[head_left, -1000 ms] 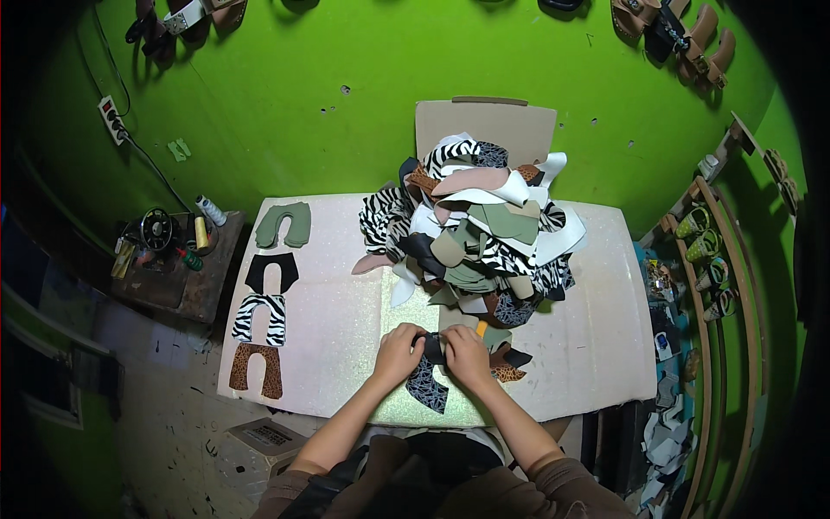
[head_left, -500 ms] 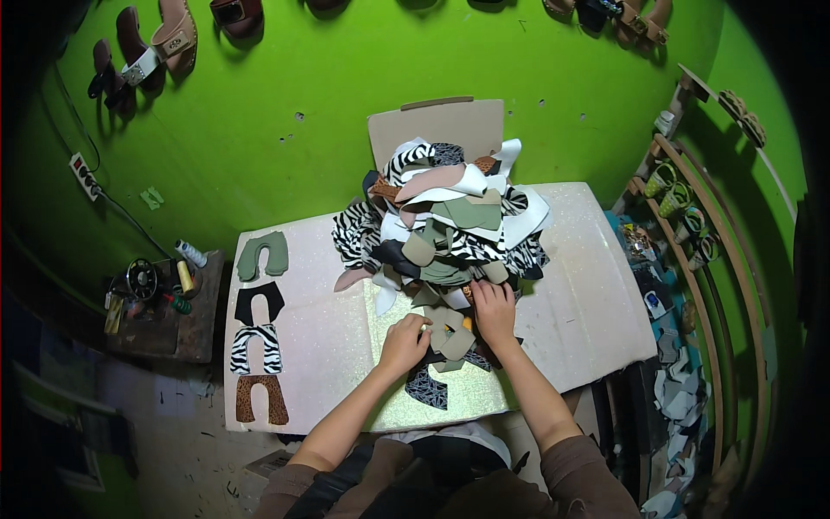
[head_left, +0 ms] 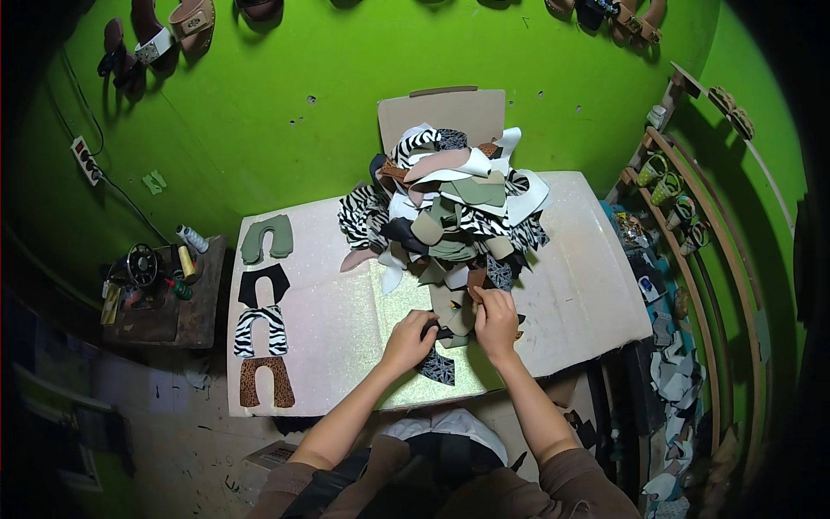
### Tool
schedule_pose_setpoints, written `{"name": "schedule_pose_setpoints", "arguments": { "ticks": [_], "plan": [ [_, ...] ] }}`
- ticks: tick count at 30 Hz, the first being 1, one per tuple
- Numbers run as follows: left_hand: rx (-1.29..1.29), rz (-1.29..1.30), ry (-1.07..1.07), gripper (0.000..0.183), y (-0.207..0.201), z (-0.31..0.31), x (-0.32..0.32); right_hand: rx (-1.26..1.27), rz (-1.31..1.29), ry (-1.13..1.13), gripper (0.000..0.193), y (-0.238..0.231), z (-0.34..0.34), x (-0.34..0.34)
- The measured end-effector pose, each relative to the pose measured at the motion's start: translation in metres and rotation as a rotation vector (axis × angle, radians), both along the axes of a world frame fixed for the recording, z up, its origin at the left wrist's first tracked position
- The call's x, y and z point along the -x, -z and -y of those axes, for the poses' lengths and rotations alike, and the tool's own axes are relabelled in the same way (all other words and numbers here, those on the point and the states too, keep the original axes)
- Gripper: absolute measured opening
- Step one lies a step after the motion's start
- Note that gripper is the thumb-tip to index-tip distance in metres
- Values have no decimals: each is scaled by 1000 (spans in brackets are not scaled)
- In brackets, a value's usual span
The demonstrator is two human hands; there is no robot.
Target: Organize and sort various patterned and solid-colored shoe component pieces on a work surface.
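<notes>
A large heap of cut material pieces (head_left: pixel 462 192) in zebra print, white, green, pink and black lies on the table in front of me. My right hand (head_left: pixel 495 322) pinches a small brown piece (head_left: pixel 475 278) at the heap's near edge. My left hand (head_left: pixel 410 341) is closed on a black piece (head_left: pixel 430 329), mostly hidden by the fingers. Between my hands lie beige pieces (head_left: pixel 445 304), and just below them is a dark patterned piece (head_left: pixel 439 368). At the left stand U-shaped pieces in a column: green (head_left: pixel 268 239), black (head_left: pixel 264 285), zebra print (head_left: pixel 259 333) and brown spotted (head_left: pixel 267 382).
The pale table (head_left: pixel 333 363) has a cardboard panel (head_left: pixel 441 112) upright behind the heap. A small side table (head_left: pixel 177 311) with thread spools stands left. A wooden rack (head_left: pixel 692 199) with sandals rises at the right, and footwear (head_left: pixel 192 24) hangs on the green wall.
My right hand has lifted a brown piece from the heap's near edge and drawn it back slightly. A black piece now shows at my left hand's fingers. The view has shifted a little.
</notes>
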State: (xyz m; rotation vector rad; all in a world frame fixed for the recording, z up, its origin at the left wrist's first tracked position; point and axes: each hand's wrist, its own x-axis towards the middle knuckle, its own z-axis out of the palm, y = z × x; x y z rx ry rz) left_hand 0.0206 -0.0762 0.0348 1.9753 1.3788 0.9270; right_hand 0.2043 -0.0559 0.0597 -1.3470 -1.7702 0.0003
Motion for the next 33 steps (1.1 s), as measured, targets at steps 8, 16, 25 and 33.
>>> {"name": "schedule_pose_setpoints", "arguments": {
  "ticks": [8,16,25,33],
  "plan": [
    [785,764,23,54,-14,11,2,-95,48,-1,30,-4,49,17],
    [1000,956,185,24,-17,-4,-7,7,149,-315,31,4,92,47],
    [-138,-171,41,15,-39,19,24,137,30,-319,51,-3,75,28],
    [1,-37,6,19,-53,16,25,438,79,-542,24,-2,25,4]
  ]
}}
